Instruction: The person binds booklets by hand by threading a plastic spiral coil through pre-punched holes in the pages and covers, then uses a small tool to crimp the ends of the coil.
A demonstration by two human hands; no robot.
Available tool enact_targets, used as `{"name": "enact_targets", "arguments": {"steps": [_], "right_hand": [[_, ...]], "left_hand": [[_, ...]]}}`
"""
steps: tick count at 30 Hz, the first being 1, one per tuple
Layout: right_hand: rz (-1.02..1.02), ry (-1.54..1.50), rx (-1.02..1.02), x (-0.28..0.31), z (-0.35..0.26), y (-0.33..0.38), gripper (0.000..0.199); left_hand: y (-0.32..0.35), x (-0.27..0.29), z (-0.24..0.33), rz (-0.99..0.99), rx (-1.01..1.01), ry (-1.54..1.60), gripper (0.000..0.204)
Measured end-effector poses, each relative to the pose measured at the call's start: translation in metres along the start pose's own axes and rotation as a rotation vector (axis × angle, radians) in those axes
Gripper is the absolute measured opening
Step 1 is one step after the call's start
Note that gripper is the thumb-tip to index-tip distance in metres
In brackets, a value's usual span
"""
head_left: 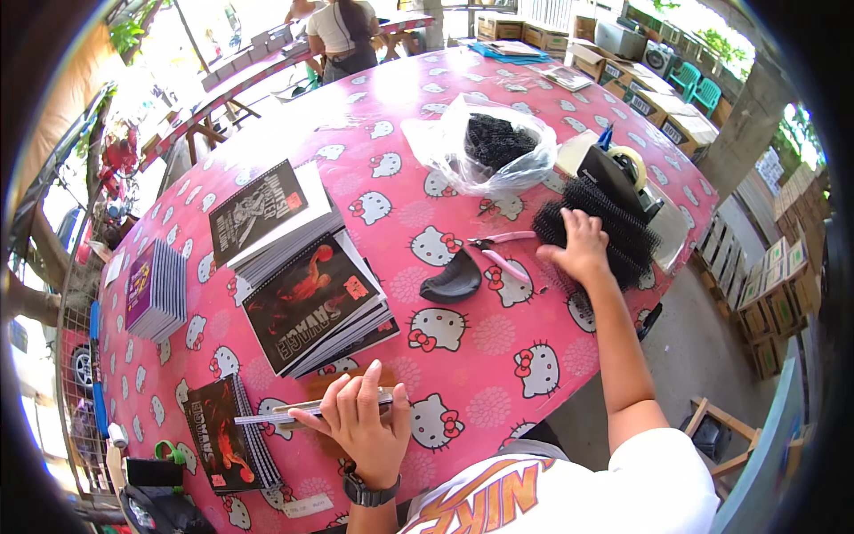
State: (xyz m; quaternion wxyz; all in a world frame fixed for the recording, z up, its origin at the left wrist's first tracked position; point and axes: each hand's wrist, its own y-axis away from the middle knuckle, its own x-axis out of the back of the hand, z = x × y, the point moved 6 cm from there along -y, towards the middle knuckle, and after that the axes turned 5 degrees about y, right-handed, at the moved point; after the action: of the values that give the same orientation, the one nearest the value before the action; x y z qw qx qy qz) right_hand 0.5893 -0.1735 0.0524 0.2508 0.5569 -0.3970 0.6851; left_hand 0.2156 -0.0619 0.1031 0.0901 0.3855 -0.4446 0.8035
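My left hand (366,433) holds a thin notebook (298,411), seen edge-on, its fingers along the top side and a dark watch on the wrist. My right hand (583,245) reaches to a pile of black plastic spiral binding coils (630,233). Its thumb is spread from the fingers, and the fingertips lie over the coils; whether they grip one cannot be seen. Pink-handled cutting pliers (503,238) lie just left of that hand, beside a black curved pad (451,279). Further off, a clear plastic bag (445,169) contains more black coils (498,141).
Stacked black-covered notebooks (307,298), a second stack (258,214), a fanned pile (227,436) and purple books (156,289) occupy the left of the pink table (485,334). A tape roll (630,166) stands at the right. A person (342,36) is beyond; cartons (769,303) stand on the right.
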Motion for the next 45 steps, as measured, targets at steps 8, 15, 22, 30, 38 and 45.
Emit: {"name": "enact_targets", "arguments": {"steps": [8,15,22,30,38,45], "right_hand": [[0.047,0.031,-0.083,-0.007,0.013,0.028,0.060],[-0.181,-0.171,0.159,-0.023,-0.015,0.031,0.017],[-0.141,-0.110,0.247,-0.021,-0.025,0.032,0.020],[0.072,-0.473,0.157,0.034,0.002,0.014,0.020],[-0.296,-0.984,0.466,0.085,-0.087,0.065,0.024],[-0.432,-1.206,0.866,0.119,-0.181,0.128,0.027]], "left_hand": [[0.002,0.005,-0.001,-0.044,0.010,0.042,0.033],[0.005,0.006,0.001,-0.023,0.036,0.041,0.034],[0.005,0.000,0.004,0.045,-0.018,-0.007,0.039],[0.006,0.005,0.000,-0.005,-0.009,0.023,0.043],[-0.003,0.023,-0.023,-0.103,0.011,0.345,0.033],[-0.007,0.030,-0.018,0.010,-0.093,0.309,0.017]]}}
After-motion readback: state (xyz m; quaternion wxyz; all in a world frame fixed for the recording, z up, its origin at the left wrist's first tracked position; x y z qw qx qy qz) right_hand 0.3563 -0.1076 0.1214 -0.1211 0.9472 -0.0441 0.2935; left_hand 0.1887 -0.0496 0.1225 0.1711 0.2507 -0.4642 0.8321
